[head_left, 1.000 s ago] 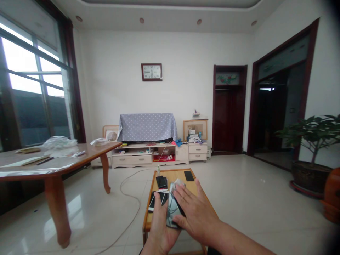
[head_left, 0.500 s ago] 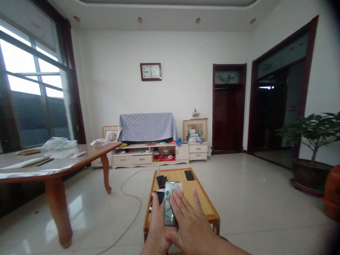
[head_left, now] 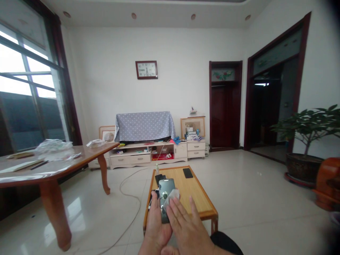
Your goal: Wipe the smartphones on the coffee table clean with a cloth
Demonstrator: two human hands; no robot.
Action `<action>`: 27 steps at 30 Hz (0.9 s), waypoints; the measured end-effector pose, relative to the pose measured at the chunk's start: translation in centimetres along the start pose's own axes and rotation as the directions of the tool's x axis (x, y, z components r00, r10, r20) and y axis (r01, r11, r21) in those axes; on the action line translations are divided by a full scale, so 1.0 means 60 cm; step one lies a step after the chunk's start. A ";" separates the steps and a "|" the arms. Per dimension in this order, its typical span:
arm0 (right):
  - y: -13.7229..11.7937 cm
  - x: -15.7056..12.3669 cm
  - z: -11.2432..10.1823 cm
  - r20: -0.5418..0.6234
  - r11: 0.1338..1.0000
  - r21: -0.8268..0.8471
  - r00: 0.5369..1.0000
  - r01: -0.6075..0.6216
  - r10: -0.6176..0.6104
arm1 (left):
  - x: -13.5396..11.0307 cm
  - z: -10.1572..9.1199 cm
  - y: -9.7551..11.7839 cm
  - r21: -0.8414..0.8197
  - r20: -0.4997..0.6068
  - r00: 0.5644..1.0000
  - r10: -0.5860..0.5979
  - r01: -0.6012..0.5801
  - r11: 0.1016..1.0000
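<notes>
My left hand (head_left: 156, 228) grips a dark smartphone (head_left: 165, 193) from below, its glossy screen facing me. My right hand (head_left: 186, 230) lies over the phone's lower right part with fingers stretched flat, pressing a small pale wipe (head_left: 172, 196) against the screen. Both hands hover above the near end of a low wooden coffee table (head_left: 196, 202). Other phones (head_left: 159, 178) lie on the table behind the held one, and a single black phone (head_left: 188, 173) rests near the far right corner.
A large brown table (head_left: 53, 168) with plastic wrap and papers stands at left. A cable (head_left: 130, 198) trails over the glossy floor. At the far wall sits a TV cabinet (head_left: 148, 154) with a covered set; a potted plant (head_left: 308, 141) stands at right.
The view has tilted and shifted slightly. My right hand slid down the phone toward me, uncovering more of the screen, with the wipe now near the phone's middle.
</notes>
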State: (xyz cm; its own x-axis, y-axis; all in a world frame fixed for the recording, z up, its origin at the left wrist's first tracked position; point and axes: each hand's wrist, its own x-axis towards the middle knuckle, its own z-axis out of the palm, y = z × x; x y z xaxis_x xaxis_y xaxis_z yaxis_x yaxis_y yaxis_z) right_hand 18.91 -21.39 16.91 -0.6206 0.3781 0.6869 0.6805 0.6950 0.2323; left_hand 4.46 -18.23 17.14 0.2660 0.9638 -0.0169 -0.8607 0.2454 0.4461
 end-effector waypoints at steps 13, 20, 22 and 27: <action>0.012 0.007 -0.030 0.043 0.997 0.039 0.997 -0.070 0.069 | -0.006 0.025 -0.003 -0.002 -0.025 0.999 0.043 -0.043 0.999; -0.032 -0.024 0.019 -0.113 0.999 -0.013 0.993 0.031 -0.032 | -0.009 0.009 -0.001 0.030 0.001 1.000 -0.015 0.015 0.999; -0.029 -0.018 0.018 -0.137 0.999 -0.013 0.990 0.039 -0.041 | -0.010 0.009 0.001 0.043 0.008 1.000 -0.017 0.017 0.999; -0.028 -0.021 0.009 -0.125 1.000 -0.008 0.992 -0.024 0.023 | -0.012 0.009 0.008 0.033 -0.028 0.996 0.085 -0.084 0.996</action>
State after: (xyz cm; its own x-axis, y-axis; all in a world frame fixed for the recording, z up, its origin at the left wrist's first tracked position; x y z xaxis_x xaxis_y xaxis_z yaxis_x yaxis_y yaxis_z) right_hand 18.37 -22.70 15.27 -0.5513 0.3141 0.7729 0.6980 0.6811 0.2211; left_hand 4.08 -18.88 17.84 0.1799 0.9837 -0.0042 -0.8652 0.1602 0.4752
